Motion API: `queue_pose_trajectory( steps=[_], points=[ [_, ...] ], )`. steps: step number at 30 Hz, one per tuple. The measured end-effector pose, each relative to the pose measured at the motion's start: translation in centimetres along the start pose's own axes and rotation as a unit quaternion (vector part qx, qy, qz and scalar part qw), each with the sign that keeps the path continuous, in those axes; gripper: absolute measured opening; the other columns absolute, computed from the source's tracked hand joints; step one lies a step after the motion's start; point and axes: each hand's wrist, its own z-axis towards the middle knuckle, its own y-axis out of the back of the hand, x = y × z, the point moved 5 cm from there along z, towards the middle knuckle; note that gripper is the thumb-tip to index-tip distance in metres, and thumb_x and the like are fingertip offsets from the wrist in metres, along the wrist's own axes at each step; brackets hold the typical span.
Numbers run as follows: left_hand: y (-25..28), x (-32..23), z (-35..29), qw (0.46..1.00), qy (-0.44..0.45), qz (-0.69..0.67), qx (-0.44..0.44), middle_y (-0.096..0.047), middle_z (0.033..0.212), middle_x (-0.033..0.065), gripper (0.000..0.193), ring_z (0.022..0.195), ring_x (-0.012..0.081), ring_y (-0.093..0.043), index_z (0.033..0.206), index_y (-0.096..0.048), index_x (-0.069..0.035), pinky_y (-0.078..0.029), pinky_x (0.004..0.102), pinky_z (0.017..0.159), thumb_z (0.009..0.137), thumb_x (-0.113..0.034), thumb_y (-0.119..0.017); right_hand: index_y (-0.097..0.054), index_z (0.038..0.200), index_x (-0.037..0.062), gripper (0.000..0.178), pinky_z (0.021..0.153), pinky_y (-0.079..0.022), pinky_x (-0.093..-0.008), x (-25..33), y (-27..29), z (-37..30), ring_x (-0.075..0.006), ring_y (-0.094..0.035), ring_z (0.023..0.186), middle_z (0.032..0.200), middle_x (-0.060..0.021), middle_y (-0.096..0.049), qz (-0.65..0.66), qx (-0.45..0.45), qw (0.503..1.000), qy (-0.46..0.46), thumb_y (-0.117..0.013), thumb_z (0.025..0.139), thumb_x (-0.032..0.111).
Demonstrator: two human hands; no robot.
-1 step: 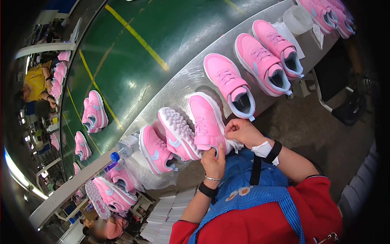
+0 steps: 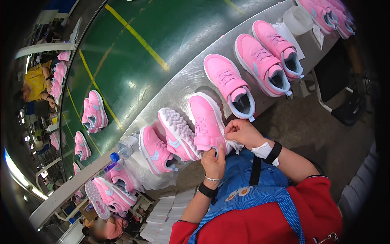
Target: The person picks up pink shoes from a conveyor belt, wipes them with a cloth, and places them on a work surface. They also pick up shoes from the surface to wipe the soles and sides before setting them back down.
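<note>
A pink sneaker (image 2: 206,118) lies at the near edge of the metal bench (image 2: 183,81), toe pointing away from me. My left hand (image 2: 214,159) grips its strap and tongue from below. My right hand (image 2: 241,132) is curled at the heel opening, pinching crumpled white paper (image 2: 234,145) that sticks out of the shoe. Just left of it, a second pink sneaker (image 2: 178,132) lies on its side with its white sole up. A third one (image 2: 154,150) stands beside that.
Three more pink sneakers (image 2: 229,83) (image 2: 262,65) (image 2: 280,46) line the bench to the right, near a white roll (image 2: 298,19). A blue-capped plastic bottle (image 2: 124,148) lies left. A green conveyor belt (image 2: 162,32) carries more pairs. Stacked white sheets (image 2: 162,211) sit below; a person in yellow (image 2: 34,83) works opposite.
</note>
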Motion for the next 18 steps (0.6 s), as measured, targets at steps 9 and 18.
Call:
queue_pose_trajectory(
  steps=[9, 18],
  points=[
    [-0.1, -0.7, 0.2, 0.999, -0.033, -0.017, -0.022, -0.031, 0.047, 0.0043, 0.042, 0.047, 0.0107, -0.027, 0.052, -0.036, -0.001, -0.024, 0.0297, 0.042, 0.084, -0.016, -0.059, -0.058, 0.077, 0.0018, 0.008, 0.059, -0.042, -0.0173, 1.4, -0.5, -0.3, -0.0035, -0.050, 0.064, 0.070, 0.0017, -0.056, -0.055, -0.048, 0.995, 0.068, -0.064, 0.072, 0.001],
    [0.0, -0.9, 0.1, 0.999, -0.018, -0.030, -0.033, -0.028, 0.047, 0.0019, 0.045, 0.047, 0.0097, -0.025, 0.051, -0.033, -0.002, -0.022, 0.0294, 0.041, 0.084, -0.017, -0.060, -0.058, 0.075, 0.0010, 0.008, 0.057, -0.042, -0.0181, 1.8, -0.9, -0.4, -0.0034, -0.049, 0.061, 0.067, 0.0016, -0.056, -0.085, -0.044, 0.990, 0.103, -0.064, 0.071, 0.002]
  ],
)
